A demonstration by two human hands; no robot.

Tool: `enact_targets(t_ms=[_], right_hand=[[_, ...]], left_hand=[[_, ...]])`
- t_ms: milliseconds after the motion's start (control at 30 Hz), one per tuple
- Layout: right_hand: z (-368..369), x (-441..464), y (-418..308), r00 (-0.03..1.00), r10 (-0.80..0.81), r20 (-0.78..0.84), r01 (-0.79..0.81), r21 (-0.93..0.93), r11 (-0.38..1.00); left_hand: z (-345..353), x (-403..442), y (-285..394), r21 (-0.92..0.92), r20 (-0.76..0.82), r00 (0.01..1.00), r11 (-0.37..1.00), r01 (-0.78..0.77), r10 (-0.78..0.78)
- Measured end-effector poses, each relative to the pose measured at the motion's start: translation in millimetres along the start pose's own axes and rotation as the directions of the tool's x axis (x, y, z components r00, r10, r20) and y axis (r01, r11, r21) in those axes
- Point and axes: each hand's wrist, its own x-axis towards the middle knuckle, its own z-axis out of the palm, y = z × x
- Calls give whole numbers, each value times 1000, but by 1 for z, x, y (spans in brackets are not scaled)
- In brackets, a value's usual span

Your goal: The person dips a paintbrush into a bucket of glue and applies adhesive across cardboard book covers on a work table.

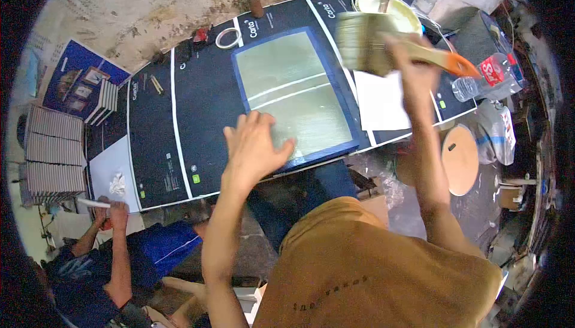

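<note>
My right hand (412,67) grips a wide brush (362,43) with pale bristles and an orange-tipped handle. It is raised over the right side of the table, smeared by motion. My left hand (257,142) has its fingers spread at the near left edge of a blue-bordered sheet (331,58); whether it presses down, I cannot tell. Two greyish-green boards (280,64) lie on that sheet with a narrow strip between them, and their surface looks shiny. Behind the brush stands a tub (410,20) of creamy white stuff, with a stick upright in it.
White paper (380,103) lies right of the sheet. A roll of tape (227,38) sits at the back of the black table (206,97). Plastic bottles (494,76) stand at the right. At the left are stacked books (57,148) and a co-worker's hands (114,208) holding something white.
</note>
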Motion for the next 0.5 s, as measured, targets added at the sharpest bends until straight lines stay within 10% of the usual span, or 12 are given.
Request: enact_targets(t_ms=[233, 500], right_hand=[[149, -35, 39, 848, 14, 529, 84, -161, 983], [12, 28, 42, 971, -107, 213, 200, -481, 854]], left_hand=[[6, 5, 19, 109, 5, 1000, 994, 26, -27], [3, 8, 21, 134, 62, 995, 989, 65, -74]])
